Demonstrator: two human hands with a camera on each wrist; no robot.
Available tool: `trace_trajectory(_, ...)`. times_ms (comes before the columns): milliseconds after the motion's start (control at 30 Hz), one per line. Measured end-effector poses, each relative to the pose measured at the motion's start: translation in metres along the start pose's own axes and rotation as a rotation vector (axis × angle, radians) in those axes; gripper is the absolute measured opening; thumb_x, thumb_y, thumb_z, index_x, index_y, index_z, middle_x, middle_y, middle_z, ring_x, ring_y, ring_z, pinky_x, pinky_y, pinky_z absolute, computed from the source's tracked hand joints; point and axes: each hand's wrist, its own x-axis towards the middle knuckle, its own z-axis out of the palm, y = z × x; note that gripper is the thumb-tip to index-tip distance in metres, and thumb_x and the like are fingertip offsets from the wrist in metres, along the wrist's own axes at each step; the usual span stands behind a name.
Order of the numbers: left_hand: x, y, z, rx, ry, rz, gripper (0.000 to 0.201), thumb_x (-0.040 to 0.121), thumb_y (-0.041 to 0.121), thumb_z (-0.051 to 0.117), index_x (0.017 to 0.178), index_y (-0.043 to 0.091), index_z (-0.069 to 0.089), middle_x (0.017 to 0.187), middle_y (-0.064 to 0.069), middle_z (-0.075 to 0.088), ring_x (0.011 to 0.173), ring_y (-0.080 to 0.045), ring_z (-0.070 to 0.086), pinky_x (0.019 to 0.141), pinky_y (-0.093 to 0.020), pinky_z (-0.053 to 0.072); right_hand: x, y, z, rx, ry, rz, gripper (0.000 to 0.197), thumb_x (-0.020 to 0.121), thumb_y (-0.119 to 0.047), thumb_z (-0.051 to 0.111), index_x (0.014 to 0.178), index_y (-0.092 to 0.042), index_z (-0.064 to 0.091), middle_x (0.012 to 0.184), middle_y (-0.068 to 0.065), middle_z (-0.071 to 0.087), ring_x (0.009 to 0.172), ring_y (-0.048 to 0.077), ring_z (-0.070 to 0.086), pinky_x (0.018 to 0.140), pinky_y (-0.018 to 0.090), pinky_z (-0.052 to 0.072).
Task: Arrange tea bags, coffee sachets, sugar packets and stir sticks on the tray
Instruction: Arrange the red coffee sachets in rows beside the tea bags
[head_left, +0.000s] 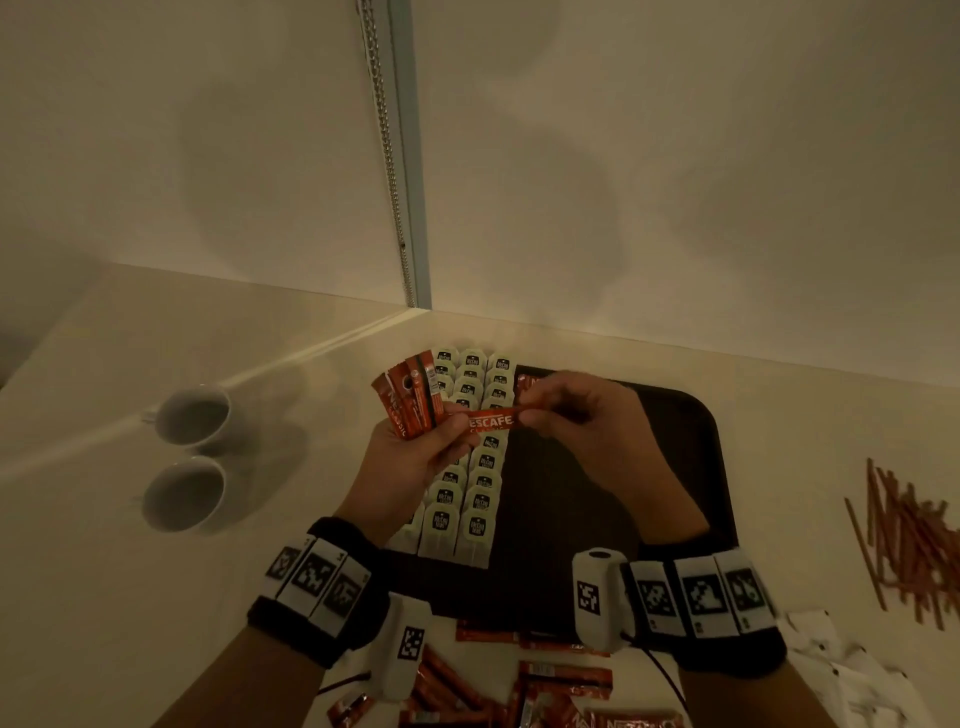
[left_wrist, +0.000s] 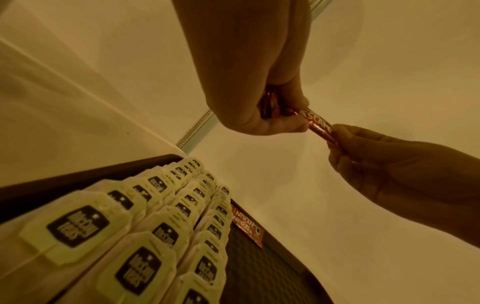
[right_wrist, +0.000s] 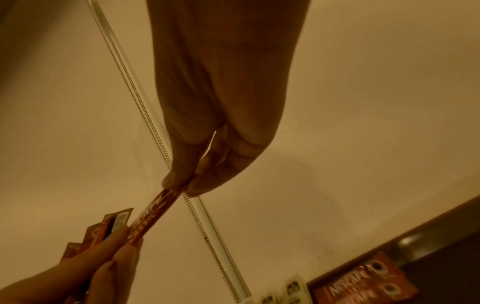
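Observation:
A dark tray lies on the pale counter, its left part filled with rows of white tea bags. Above them my left hand grips a fan of red coffee sachets. One sachet spans between both hands: my left thumb holds its left end and my right hand pinches its right end. The left wrist view shows that sachet pinched by my right hand's fingers. Another coffee sachet lies flat on the tray at its far edge, also seen in the right wrist view.
Two white cups stand on the counter to the left. A heap of thin brown stir sticks lies to the right of the tray. Loose red sachets lie near the front edge between my wrists. White packets lie at the front right.

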Motion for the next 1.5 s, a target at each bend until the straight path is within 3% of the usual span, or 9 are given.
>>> trace_trajectory(133,-0.003,-0.007,-0.005,0.092,0.02,-0.044,0.014,0.08,0.017,0.064,0.09,0.008,0.066,0.077,-0.005,0.07,0.069,-0.014,0.068,0.063,-0.02,0.055,-0.008,0.025,-0.006,0.044,-0.051,0.125,0.012,0.08,-0.011,0.068,0.087,-0.021,0.066,0.081,-0.003,0.067,0.071,0.002,0.061,0.068,0.012,0.048)
trace_trajectory(233,-0.004,-0.007,-0.018,0.181,0.087,-0.037,0.011,0.086,0.023,0.062,0.083,0.013,0.061,0.058,0.002,0.053,0.054,-0.012,0.051,0.057,-0.025,0.047,-0.007,0.059,-0.02,0.074,0.127,0.265,0.011,0.08,-0.009,0.068,0.089,-0.016,0.067,0.091,-0.002,0.067,0.083,0.001,0.063,0.072,0.011,0.049)
trace_trajectory(300,-0.004,-0.006,-0.026,0.16,0.091,-0.06,0.013,0.089,0.025,0.058,0.085,0.014,0.055,0.055,0.004,0.041,0.05,-0.011,0.039,0.053,-0.023,0.041,-0.003,0.084,-0.028,0.013,0.219,0.349,0.012,0.081,-0.009,0.068,0.091,-0.015,0.066,0.094,-0.003,0.067,0.089,0.003,0.063,0.074,0.015,0.05)
trace_trajectory(467,-0.006,0.0,-0.032,-0.037,0.134,-0.171,0.009,0.096,0.013,0.047,0.092,0.011,0.054,0.059,0.001,0.042,0.049,-0.01,0.037,0.045,-0.018,0.036,0.012,0.13,-0.022,-0.094,0.202,0.521,0.012,0.085,-0.012,0.065,0.092,-0.019,0.061,0.097,-0.006,0.063,0.085,0.002,0.058,0.07,0.017,0.046)
trace_trajectory(633,-0.006,-0.002,-0.037,-0.009,0.157,-0.188,0.013,0.096,0.01,0.045,0.096,0.009,0.058,0.058,0.001,0.045,0.049,-0.009,0.04,0.043,-0.018,0.039,0.029,0.145,-0.008,-0.14,0.217,0.504,0.013,0.084,-0.011,0.067,0.095,-0.016,0.064,0.096,-0.009,0.06,0.083,-0.003,0.052,0.077,0.014,0.04)
trace_trajectory(767,-0.008,-0.001,-0.039,0.007,0.155,-0.19,0.013,0.096,0.012,0.045,0.098,0.01,0.058,0.058,0.001,0.046,0.052,-0.011,0.041,0.046,-0.018,0.04,0.035,0.149,-0.002,-0.15,0.29,0.508,0.012,0.084,-0.011,0.067,0.094,-0.015,0.065,0.094,-0.007,0.061,0.085,0.0,0.054,0.086,0.021,0.043)
trace_trajectory(1067,-0.008,-0.001,-0.038,0.006,0.175,-0.217,0.009,0.096,0.011,0.046,0.095,0.014,0.054,0.062,-0.001,0.052,0.052,-0.012,0.047,0.049,-0.022,0.043,0.044,0.156,0.002,-0.209,0.34,0.521,0.016,0.085,-0.014,0.067,0.101,-0.015,0.063,0.105,0.0,0.064,0.093,0.004,0.053,0.084,0.018,0.04)
trace_trajectory(1367,-0.011,-0.001,-0.037,0.013,0.142,-0.217,0.009,0.095,0.011,0.045,0.093,0.013,0.053,0.072,-0.006,0.059,0.062,-0.016,0.054,0.062,-0.027,0.046,0.047,0.167,0.005,-0.289,0.347,0.515,0.023,0.083,-0.017,0.069,0.104,-0.013,0.062,0.108,0.004,0.063,0.098,0.011,0.056,0.086,0.022,0.043)
trace_trajectory(1500,-0.011,-0.002,-0.034,0.068,0.132,-0.203,0.014,0.097,0.013,0.044,0.1,0.009,0.058,0.08,-0.008,0.068,0.069,-0.018,0.065,0.057,-0.024,0.05,0.048,0.174,0.006,-0.316,0.353,0.52,0.022,0.082,-0.02,0.07,0.102,-0.015,0.061,0.108,0.003,0.061,0.098,0.013,0.056,0.083,0.022,0.042)
